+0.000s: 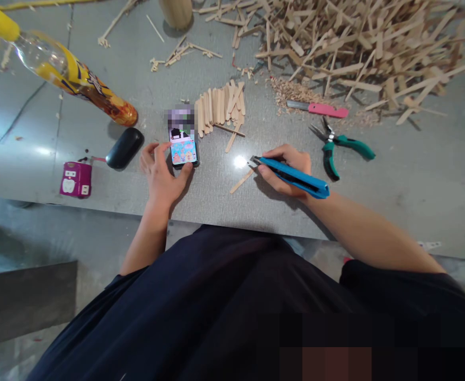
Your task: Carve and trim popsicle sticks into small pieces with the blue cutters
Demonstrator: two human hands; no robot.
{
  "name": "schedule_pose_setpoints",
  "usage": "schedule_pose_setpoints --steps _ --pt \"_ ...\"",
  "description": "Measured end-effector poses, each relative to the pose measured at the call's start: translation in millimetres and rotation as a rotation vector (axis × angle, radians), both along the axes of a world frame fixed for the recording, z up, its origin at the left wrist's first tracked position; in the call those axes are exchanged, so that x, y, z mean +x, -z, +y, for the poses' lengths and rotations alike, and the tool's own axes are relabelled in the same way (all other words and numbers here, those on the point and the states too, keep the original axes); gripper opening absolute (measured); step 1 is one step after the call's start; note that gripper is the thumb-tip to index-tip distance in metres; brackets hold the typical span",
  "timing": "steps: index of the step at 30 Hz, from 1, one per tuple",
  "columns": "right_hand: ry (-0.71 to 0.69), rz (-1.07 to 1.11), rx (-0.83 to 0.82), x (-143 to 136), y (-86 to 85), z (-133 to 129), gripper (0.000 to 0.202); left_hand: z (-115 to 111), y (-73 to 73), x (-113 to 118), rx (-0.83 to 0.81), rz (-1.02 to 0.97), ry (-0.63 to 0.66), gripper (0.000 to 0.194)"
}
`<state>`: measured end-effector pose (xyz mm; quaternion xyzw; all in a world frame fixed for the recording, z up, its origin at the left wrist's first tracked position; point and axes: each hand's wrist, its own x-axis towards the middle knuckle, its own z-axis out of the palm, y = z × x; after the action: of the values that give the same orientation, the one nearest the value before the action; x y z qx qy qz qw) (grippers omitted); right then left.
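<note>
My left hand (161, 172) is at the lower part of a smartphone (184, 153) with a lit, colourful screen. Its thumb touches the bottom edge and its index finger the left side, so the phone sits between them. In my right hand (286, 168) is a blue utility knife (294, 177), gripped with its blade end pointing left. Below that blade lies a single wooden craft stick (241, 181) on the grey table (212, 201); its upper end meets the blade and fingertips, and I cannot tell whether they touch it.
Beyond the phone lies a row of craft sticks (216, 108). A big heap of sticks (359, 42) covers the back right, near a pink knife (328, 109) and green-handled pliers (331, 140). Leftward are a bottle (85, 79), a black case (125, 149) and a purple plug adapter (75, 180).
</note>
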<state>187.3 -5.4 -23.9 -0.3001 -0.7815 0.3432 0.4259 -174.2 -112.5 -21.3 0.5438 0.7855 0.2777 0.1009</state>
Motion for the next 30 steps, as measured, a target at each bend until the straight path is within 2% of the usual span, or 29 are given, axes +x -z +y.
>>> schedule_pose_setpoints --steps 5,16,25,30 --pt "-0.003 0.016 0.039 0.0 2.6 0.9 0.017 -0.1 0.6 2.2 -0.024 0.033 0.034 0.082" --pt "-0.01 0.015 0.026 0.2 9.3 1.6 0.02 1.4 -5.0 7.2 -0.04 0.088 0.095 0.078" --pt "-0.017 -0.015 -0.01 0.4 6.7 1.2 0.023 3.4 0.6 4.7 0.015 0.08 0.151 0.072" --pt "-0.023 -0.027 -0.025 1.3 7.1 1.2 0.025 4.8 3.2 4.2 -0.024 0.109 0.144 0.08"
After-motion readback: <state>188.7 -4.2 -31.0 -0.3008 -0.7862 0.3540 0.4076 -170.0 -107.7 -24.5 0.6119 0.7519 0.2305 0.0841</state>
